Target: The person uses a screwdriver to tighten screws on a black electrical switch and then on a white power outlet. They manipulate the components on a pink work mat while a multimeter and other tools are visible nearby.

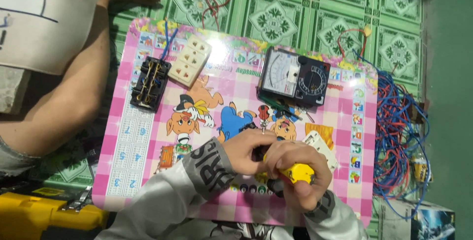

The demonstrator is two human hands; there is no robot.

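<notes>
I am holding a yellow tool (295,172) tight in my right hand (300,171). My left hand (246,149) fingers are pinching its tip to keep it steady, low over the pink cartoon board (148,146), near the meter (294,76).

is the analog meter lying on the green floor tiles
No, the analog meter lies on the pink cartoon board, near its far edge.

Green patterned floor tiles (276,21) — glossy pink cartoon board (148,136) on top
</notes>
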